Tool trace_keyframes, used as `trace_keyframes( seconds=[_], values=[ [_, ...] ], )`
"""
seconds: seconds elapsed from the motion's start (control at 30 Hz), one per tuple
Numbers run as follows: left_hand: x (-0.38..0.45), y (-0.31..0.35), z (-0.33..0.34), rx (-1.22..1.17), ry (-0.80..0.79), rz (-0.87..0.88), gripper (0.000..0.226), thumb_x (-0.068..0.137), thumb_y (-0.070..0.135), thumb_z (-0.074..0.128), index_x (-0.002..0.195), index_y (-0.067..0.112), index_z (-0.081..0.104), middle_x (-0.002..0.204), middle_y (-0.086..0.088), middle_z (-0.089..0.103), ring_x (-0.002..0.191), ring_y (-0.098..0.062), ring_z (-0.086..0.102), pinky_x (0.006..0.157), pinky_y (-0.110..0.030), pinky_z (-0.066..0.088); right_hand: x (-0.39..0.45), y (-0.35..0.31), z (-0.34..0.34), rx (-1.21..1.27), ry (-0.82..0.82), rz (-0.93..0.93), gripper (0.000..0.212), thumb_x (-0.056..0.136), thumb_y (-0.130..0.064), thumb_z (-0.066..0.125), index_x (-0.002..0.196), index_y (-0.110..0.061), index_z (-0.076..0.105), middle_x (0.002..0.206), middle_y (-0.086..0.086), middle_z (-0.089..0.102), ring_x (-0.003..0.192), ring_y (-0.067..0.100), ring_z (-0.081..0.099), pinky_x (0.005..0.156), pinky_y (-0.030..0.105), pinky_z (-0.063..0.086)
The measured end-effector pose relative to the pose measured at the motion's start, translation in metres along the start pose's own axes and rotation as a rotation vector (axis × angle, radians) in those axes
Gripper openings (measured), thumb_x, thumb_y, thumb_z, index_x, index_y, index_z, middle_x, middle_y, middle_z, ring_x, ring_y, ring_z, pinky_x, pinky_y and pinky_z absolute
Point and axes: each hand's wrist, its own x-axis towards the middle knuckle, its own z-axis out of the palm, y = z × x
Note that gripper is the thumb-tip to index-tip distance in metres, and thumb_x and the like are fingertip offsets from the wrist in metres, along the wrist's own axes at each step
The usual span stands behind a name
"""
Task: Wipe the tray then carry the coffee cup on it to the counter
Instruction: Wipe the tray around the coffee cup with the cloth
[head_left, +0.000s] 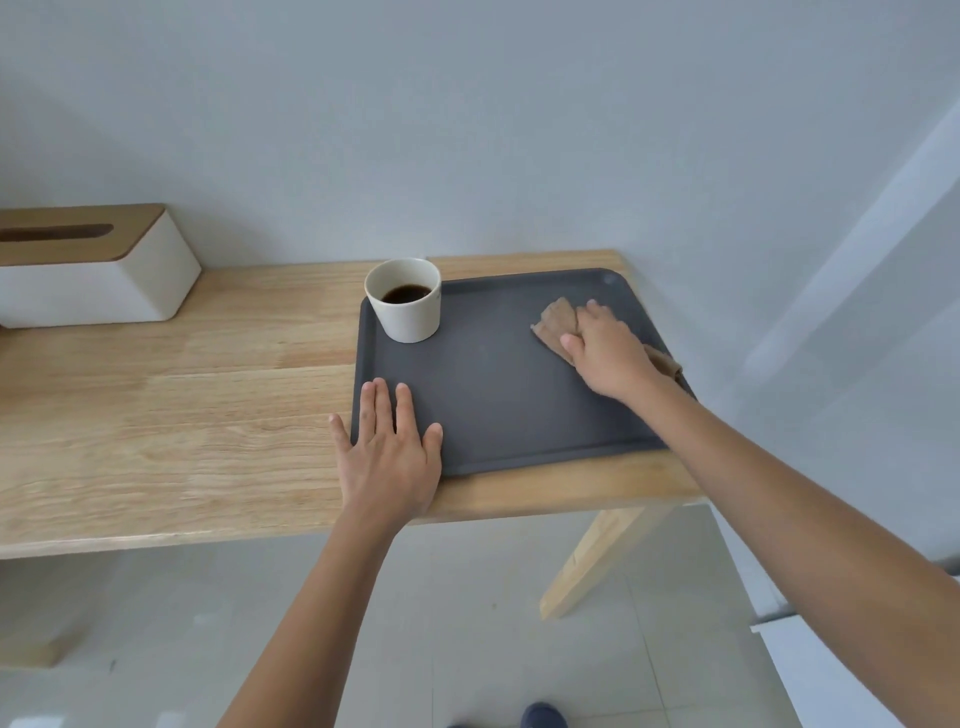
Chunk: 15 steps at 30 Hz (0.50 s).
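Note:
A dark grey tray (498, 384) lies on the right end of a wooden table (171, 415). A white cup (405, 304) holding dark coffee stands upright in the tray's far left corner. My right hand (605, 356) presses a small tan cloth (556, 322) flat against the tray's right side; part of the cloth shows behind my wrist at the tray's right rim. My left hand (389, 447) lies flat with straight fingers on the tray's near left corner, its little finger on the table.
A white tissue box (88, 270) with a wooden lid stands at the table's far left against the wall. The table's right edge lies just beyond the tray. A slanted wooden leg (592, 561) and light floor tiles show below.

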Motion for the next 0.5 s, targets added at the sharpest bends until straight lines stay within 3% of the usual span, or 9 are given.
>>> trace_keyframes(
  seconds=[0.13,0.27,0.37,0.5],
  values=[
    [0.000,-0.002,0.000,0.009,-0.005,0.002,0.065,0.098,0.048,0.011,0.153,0.015,0.002,0.162,-0.008,-0.005,0.149,-0.020,-0.011,0.117,-0.054,-0.001,-0.052,-0.012,0.009,0.031,-0.068,-0.152,0.054,0.100,-0.031,0.042,0.148,-0.009,0.028,0.161,0.007,0.017,0.149,0.025,0.014,0.116,0.039,0.021],
    [-0.001,-0.004,-0.001,0.024,0.002,0.026,0.064,0.099,0.047,0.013,0.153,0.015,0.004,0.162,-0.008,-0.003,0.149,-0.020,-0.009,0.117,-0.055,0.000,-0.060,-0.003,0.004,0.073,-0.077,-0.271,0.052,0.098,-0.032,0.047,0.146,-0.013,0.036,0.159,0.005,0.025,0.147,0.021,0.022,0.116,0.038,0.024],
    [0.000,-0.005,-0.002,0.029,-0.004,0.031,0.064,0.098,0.047,0.013,0.153,0.015,0.003,0.162,-0.008,-0.004,0.149,-0.019,-0.010,0.117,-0.054,0.000,-0.040,0.005,0.002,0.071,-0.046,-0.247,0.047,0.098,-0.029,0.048,0.141,-0.011,0.044,0.156,0.011,0.030,0.145,0.025,0.027,0.117,0.038,0.025],
    [0.000,-0.006,-0.002,0.011,-0.016,0.033,0.065,0.098,0.048,0.012,0.153,0.016,0.002,0.162,-0.008,-0.006,0.149,-0.019,-0.012,0.117,-0.054,-0.001,0.011,0.015,-0.002,0.059,0.003,-0.080,0.041,0.099,-0.026,0.045,0.135,-0.007,0.049,0.155,0.015,0.030,0.145,0.033,0.026,0.116,0.043,0.024]
  ],
)
